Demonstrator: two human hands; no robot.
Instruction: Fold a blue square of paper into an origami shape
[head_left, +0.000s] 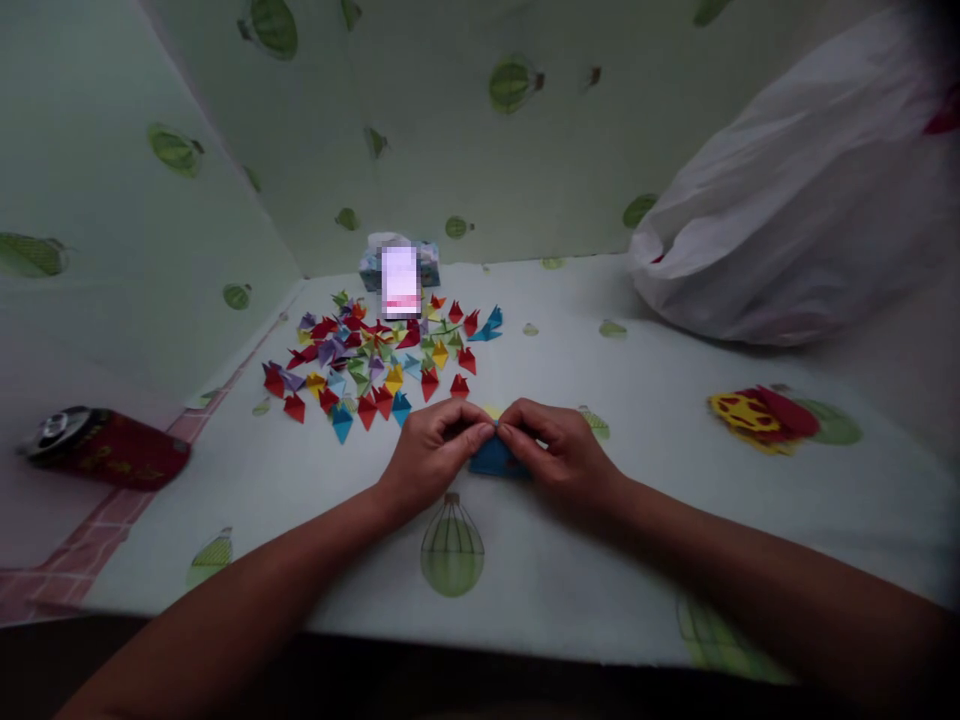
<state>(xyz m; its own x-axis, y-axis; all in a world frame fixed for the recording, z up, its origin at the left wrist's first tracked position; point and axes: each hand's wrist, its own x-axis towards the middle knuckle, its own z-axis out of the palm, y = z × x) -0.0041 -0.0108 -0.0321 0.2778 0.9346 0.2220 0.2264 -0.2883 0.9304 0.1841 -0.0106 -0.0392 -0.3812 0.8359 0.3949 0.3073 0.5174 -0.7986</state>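
Note:
A small piece of blue folded paper (pixel 495 460) is held low over the table between my two hands. My left hand (pixel 439 445) pinches its upper edge with thumb and forefinger. From the other side, my right hand (pixel 559 450) grips the same edge, its fingertips almost touching those of the left. A bit of yellow (pixel 493 411) shows just behind the fingertips; I cannot tell whether it belongs to the same paper. Beyond my left hand lie many folded paper cranes (pixel 367 360) in red, blue, yellow, green and purple.
A lit phone (pixel 400 280) leans against a tissue box (pixel 429 262) behind the cranes. On the left lies a red can (pixel 112 447). Red and yellow cut-out pieces (pixel 761 415) lie at the right. A large white plastic bag (pixel 780 210) fills the back right.

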